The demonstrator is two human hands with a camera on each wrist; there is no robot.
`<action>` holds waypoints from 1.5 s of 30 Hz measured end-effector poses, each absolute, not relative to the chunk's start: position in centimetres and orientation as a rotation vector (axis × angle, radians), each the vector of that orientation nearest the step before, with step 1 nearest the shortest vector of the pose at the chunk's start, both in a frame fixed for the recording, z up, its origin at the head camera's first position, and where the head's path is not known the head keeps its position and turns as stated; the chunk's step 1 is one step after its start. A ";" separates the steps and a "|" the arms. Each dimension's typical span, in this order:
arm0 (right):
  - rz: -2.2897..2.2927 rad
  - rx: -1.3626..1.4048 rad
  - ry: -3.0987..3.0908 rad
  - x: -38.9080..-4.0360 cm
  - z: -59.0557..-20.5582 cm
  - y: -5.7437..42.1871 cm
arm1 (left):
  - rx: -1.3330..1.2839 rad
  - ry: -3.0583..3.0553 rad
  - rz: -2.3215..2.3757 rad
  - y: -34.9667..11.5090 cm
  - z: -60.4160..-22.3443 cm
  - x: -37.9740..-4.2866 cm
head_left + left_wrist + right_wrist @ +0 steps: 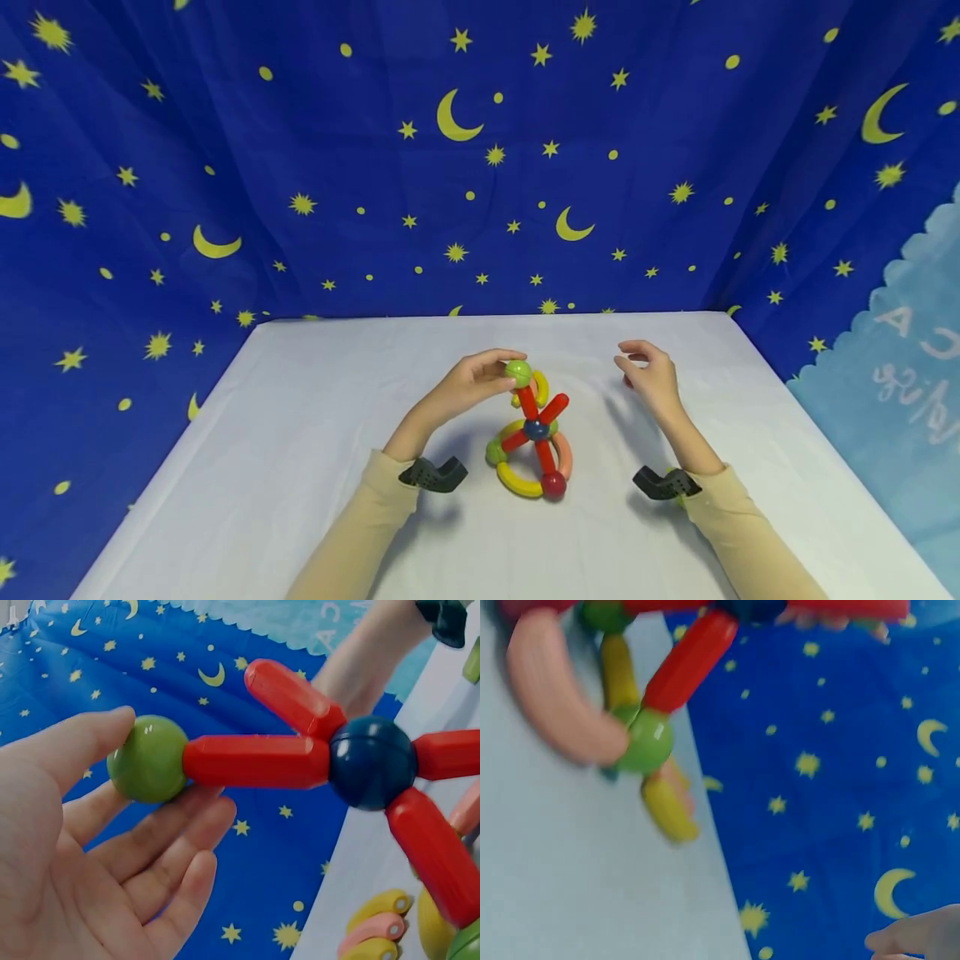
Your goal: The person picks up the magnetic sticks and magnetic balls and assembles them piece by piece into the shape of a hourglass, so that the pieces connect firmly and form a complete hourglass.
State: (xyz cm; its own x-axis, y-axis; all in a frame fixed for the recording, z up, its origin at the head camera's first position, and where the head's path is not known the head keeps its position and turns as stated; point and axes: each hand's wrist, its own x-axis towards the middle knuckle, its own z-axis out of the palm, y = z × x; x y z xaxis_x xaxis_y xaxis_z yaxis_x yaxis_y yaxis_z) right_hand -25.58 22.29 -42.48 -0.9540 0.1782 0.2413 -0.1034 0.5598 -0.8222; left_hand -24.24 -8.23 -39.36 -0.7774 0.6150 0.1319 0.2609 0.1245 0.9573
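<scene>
A magnetic-stick toy build stands on the table, with a dark blue ball [537,429] at its middle and several red rods [259,760] joined to it. Below runs a ring of a yellow curved stick [519,482], a pink curved stick [559,697], green balls and a red ball [553,486]. My left hand [480,383] pinches the green ball [150,759] at the top rod's end between thumb and fingers. Apart from the build, to its right, my right hand [651,379] hovers with fingers loosely bent. A small reddish spot under its fingers is unclear.
Behind the build lie loose yellow and pink curved sticks [375,928] side by side. The white-covered table [322,392] meets a blue star-and-moon curtain [375,167] at its back edge. A light blue cloth [900,333] hangs at the right.
</scene>
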 end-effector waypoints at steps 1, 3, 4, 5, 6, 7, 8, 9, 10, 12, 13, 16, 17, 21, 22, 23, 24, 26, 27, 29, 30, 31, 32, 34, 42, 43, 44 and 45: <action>1.298 -0.063 -2.526 -25.7 -42.8 22.6 | 0.849 2.113 1.696 -8.1 -39.3 -24.1; 1.217 -0.048 -2.562 -25.9 -43.3 23.1 | 0.839 2.111 1.693 -8.0 -39.2 -23.9; 1.182 -0.043 -2.574 -26.1 -43.6 23.3 | 0.839 2.113 1.692 -8.0 -39.2 -23.9; 1.153 -0.034 -2.588 -26.2 -44.0 23.4 | 0.835 2.112 1.690 -7.9 -39.1 -23.8; 1.121 -0.020 -2.603 -26.3 -44.3 23.6 | 0.839 2.113 1.686 -7.9 -39.1 -23.7; 1.111 -0.005 -2.616 -26.4 -44.6 23.7 | 0.837 2.117 1.683 -7.9 -39.0 -23.7; 1.096 0.008 -2.631 -26.6 -44.9 23.8 | 0.834 2.119 1.680 -7.9 -39.0 -23.6; 1.085 0.019 -2.645 -26.7 -45.1 23.9 | 0.832 2.116 1.679 -7.9 -38.9 -23.6; 1.075 0.028 -2.662 -26.8 -45.4 23.9 | 0.827 2.117 1.675 -7.9 -38.8 -23.5; 1.057 0.040 -2.694 -26.9 -45.9 24.0 | 0.823 2.123 1.665 -8.0 -38.7 -23.4; 1.059 0.038 -2.710 -27.0 -46.1 24.1 | 0.821 2.123 1.662 -8.0 -38.6 -23.4; 1.056 0.031 -2.756 -27.2 -46.7 24.1 | 0.843 2.112 1.655 -8.2 -38.6 -23.4; 1.068 0.032 -2.767 -27.1 -46.8 24.1 | 0.849 2.100 1.657 -8.4 -38.6 -23.4; 1.100 0.043 -2.763 -27.2 -47.1 23.9 | 0.901 2.057 1.667 -8.6 -38.7 -23.5; 1.108 0.048 -2.748 -27.2 -47.0 23.8 | 0.909 2.051 1.670 -8.6 -38.7 -23.5; 1.116 0.053 -2.728 -27.2 -47.0 23.8 | 0.913 2.047 1.672 -8.6 -38.6 -23.5; 1.123 0.055 -2.703 -27.2 -46.8 23.7 | 0.922 2.047 1.672 -8.6 -38.6 -23.5; 1.165 0.058 -2.650 -27.1 -46.4 23.3 | 0.921 2.045 1.673 -8.6 -38.5 -23.5; 1.198 0.060 -2.623 -27.0 -46.0 23.1 | 0.915 2.043 1.674 -8.6 -38.5 -23.5; 1.271 0.067 -2.565 -26.6 -44.9 22.3 | 0.892 2.043 1.672 -8.7 -38.4 -23.4; 1.308 0.070 -2.542 -26.3 -44.3 21.9 | 0.878 2.044 1.670 -8.8 -38.4 -23.4; 1.349 0.074 -2.521 -25.9 -43.6 21.5 | 0.868 2.045 1.667 -8.8 -38.4 -23.4; 1.385 0.084 -2.503 -25.5 -42.9 21.1 | 0.860 2.047 1.663 -8.8 -38.3 -23.4; 1.442 0.108 -2.477 -24.5 -41.5 20.2 | 0.846 2.055 1.653 -8.9 -38.3 -23.4; 1.605 0.271 -2.468 -20.7 -37.7 18.0 | 0.874 2.062 1.636 -8.9 -38.2 -23.5; 1.616 0.304 -2.475 -20.3 -37.5 17.8 | 0.869 2.057 1.635 -8.9 -38.3 -23.5; 1.623 0.336 -2.481 -20.0 -37.3 17.7 | 0.863 2.052 1.635 -8.9 -38.3 -23.5; 1.629 0.366 -2.485 -19.7 -37.2 17.6 | 0.862 2.047 1.634 -8.9 -38.3 -23.5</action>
State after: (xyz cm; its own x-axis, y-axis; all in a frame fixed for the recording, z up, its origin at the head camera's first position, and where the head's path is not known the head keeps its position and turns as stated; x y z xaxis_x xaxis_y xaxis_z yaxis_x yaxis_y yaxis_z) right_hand -19.73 17.57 -37.22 -0.9594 -0.1217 0.2544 -0.2818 0.3814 -0.8804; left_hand -23.53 -8.91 -38.35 -0.7388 0.6694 0.0785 0.2250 0.1351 0.9649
